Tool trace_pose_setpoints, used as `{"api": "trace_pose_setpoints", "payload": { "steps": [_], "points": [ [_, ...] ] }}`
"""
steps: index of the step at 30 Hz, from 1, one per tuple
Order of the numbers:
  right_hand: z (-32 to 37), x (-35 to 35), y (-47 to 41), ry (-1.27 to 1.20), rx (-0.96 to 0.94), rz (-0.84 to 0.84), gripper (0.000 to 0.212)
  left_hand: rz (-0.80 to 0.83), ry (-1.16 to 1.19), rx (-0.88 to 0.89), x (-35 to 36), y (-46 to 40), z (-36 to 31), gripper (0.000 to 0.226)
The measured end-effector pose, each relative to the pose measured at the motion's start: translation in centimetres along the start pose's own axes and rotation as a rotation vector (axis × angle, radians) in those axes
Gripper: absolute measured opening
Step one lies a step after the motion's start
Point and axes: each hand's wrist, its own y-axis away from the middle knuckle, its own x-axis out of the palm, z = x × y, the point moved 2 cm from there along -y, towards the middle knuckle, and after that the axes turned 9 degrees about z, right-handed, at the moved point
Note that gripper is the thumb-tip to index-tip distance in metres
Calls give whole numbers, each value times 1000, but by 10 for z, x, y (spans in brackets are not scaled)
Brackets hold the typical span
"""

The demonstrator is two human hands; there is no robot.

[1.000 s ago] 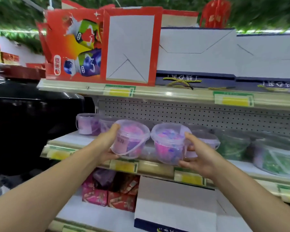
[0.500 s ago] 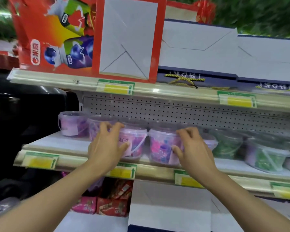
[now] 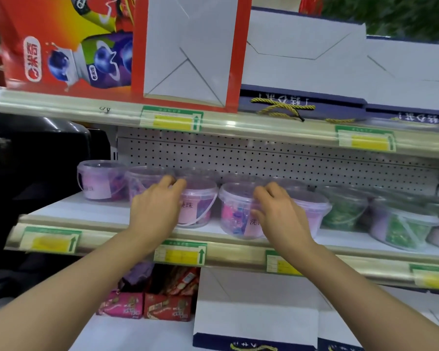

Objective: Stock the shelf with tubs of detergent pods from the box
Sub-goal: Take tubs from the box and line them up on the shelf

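Two clear tubs of pink and purple detergent pods stand side by side on the middle shelf (image 3: 112, 219). My left hand (image 3: 157, 211) holds the left tub (image 3: 198, 209) from its left side, fingers curled over the lid's rim. Fingers and thumb of my right hand (image 3: 279, 214) wrap the right side of the right tub (image 3: 235, 214). Both tubs rest on the shelf board near its front edge. The box is not in view.
More purple tubs (image 3: 99, 181) stand to the left and behind, green ones (image 3: 345, 211) to the right. A pegboard backs the shelf. Red and white gift boxes (image 3: 188, 51) fill the upper shelf. Snack packs (image 3: 167, 305) and a white box (image 3: 254, 312) lie below.
Both hands carried the two tubs forward from the air and set them down on the middle shelf. The view has moved closer to the shelf.
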Motion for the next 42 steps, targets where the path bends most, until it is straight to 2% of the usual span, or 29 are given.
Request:
{"api": "trace_pose_setpoints", "payload": {
  "steps": [4, 8, 11, 15, 20, 26, 30, 34, 42],
  "points": [
    [-4, 8, 0, 98, -20, 30, 21, 27, -49, 9, 2, 4, -2, 40],
    [-4, 4, 8, 202, -4, 39, 50, 52, -113, 23, -1, 15, -14, 63],
    [-4, -9, 27, 170, -80, 78, 72, 37, -96, 75, -6, 24, -28, 66],
    [-15, -14, 62, 151, -181, 65, 68, -7, -16, 227, -7, 43, -57, 60],
    [-43, 1, 117, 111, -212, 162, 66, 56, 46, 369, 10, 80, -102, 53],
    [-102, 39, 193, 64, -206, 420, 61, 432, 73, 221, 58, 137, -173, 50],
    [-150, 56, 244, -3, -227, 577, 52, 589, 110, 131, 95, 179, -228, 44],
    [-197, 74, 298, -59, -232, 756, 52, 745, 168, 34, 135, 234, -282, 41],
    [-266, 116, 413, -121, -105, 1079, 47, 1022, 210, -76, 198, 346, -345, 37]
  ]
}}
